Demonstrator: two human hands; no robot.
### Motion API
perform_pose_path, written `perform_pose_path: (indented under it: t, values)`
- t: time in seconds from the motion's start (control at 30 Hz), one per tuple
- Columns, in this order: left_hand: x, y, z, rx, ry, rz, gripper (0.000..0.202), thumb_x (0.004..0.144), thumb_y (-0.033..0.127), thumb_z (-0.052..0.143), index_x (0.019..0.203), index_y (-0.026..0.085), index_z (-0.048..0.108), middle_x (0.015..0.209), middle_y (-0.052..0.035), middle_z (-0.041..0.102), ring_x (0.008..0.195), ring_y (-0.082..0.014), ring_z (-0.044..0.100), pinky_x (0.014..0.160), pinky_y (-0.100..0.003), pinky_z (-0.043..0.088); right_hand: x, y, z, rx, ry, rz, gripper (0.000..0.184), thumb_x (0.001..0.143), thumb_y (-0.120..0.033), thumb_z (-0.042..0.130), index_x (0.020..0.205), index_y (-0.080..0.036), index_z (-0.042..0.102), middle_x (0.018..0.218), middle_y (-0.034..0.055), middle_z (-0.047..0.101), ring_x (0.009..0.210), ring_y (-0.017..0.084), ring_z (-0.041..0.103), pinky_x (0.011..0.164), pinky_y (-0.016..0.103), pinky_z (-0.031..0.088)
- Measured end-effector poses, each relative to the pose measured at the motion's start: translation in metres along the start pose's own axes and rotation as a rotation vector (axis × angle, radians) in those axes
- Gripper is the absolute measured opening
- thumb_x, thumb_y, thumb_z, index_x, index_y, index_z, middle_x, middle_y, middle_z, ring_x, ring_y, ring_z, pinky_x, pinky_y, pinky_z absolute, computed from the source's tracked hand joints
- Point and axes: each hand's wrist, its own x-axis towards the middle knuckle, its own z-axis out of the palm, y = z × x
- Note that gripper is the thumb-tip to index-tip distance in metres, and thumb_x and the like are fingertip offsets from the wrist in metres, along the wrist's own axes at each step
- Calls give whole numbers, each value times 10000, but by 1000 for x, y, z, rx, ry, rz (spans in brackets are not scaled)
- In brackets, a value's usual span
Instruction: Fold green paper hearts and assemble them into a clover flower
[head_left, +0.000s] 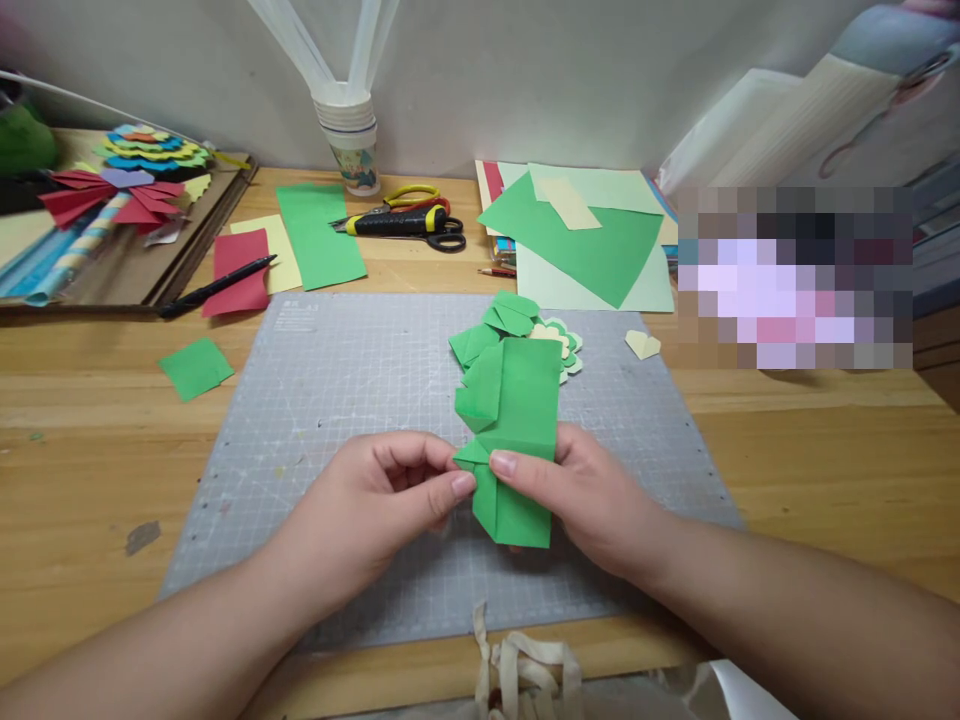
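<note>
two-handed hold: our left hand (409, 480) pinches the folded green paper (527, 400) edge; our right hand (581, 490), angled inward, clamps it, thumb uppermost.

Folded rectangular green paper piece (527, 400) is one solid bright green. Flat grey cutting mat (337, 370) has a pale grid. Layered scalloped paper flower (570, 345), 1 o'clock from the green piece, goes mint, green, cream. Out around 10 o'clock, the slim striped paper tube (90, 244) does blue, white and yellow diagonals under red pleated paper wings (75, 206). Wooden surface (810, 440): honey-brown grain, pretty cozy tbh.
</note>
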Motion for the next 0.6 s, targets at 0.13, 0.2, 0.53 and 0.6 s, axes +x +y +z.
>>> perform_pose_path:
  t: [0.13, 0.2, 0.53, 0.6]
  values:
    - [-1, -1, 0, -48, -17, -31, 134, 653, 269, 797, 664, 165, 713, 559, 44, 596, 490, -54, 454, 493, -175, 379, 0, -1, 0, 33, -8, -40, 183, 838, -354, 657, 774, -186, 688, 697, -16, 651, 643, 108, 588, 598, 216, 491]
    - [-1, -2, -1, -76, -16, -37, 141, 656, 277, 805, 681, 169, 718, 571, 44, 606, 494, -53, 464, 490, -173, 377, 0, -2, 0, 46, -1, -62, 155, 846, -319, 646, 767, -195, 693, 702, -25, 656, 637, 99, 592, 611, 211, 502]
    - [1, -6, -4, -108, -38, -47, 177, 687, 325, 821, 720, 185, 718, 604, 48, 618, 512, -49, 484, 508, -171, 380, 1, 3, 1, 18, 5, -99, 179, 877, -327, 616, 833, -199, 733, 723, -4, 706, 700, 127, 649, 644, 222, 531]
    - [1, -7, -4, -108, -48, -45, 170, 705, 331, 812, 721, 190, 719, 611, 48, 615, 524, -49, 494, 516, -167, 381, 0, 5, 2, 18, -2, -114, 181, 885, -322, 610, 847, -199, 737, 731, -5, 711, 690, 119, 648, 646, 216, 531]
